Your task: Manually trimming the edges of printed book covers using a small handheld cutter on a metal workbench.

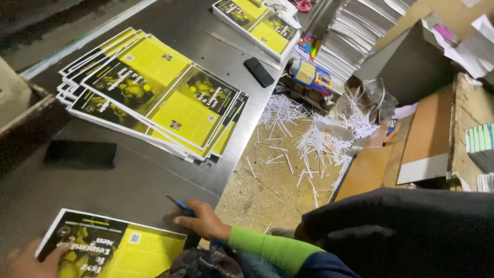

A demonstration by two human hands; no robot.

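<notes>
Yellow-and-black printed covers dominate the grey metal surface (154,175). At the lower left edge the left hand (23,262) rests on the corner of a single cover sheet (110,247) lying flat at the near edge; only part of that hand shows, so I cannot tell whether its grip pinches the sheet or merely presses it. Beyond it, a fanned stack of the same covers (154,92) sits further back, well apart from the hands. Moving right, the right hand (203,221), in a bright green sleeve (272,249), lies at the sheet's right end with its grip closed around a thin blue tool (180,206). To handle the sheet well, it seems wise to keep it pressed flat and square to the surface's edge while the tool hand works. A black phone (258,71) lies near a second, neater stack (257,25). Right of the surface, white paper strips (314,139) litter the floor. Whether the tool is a pen or a blade is hard to make out; its tip is blurred.
</notes>
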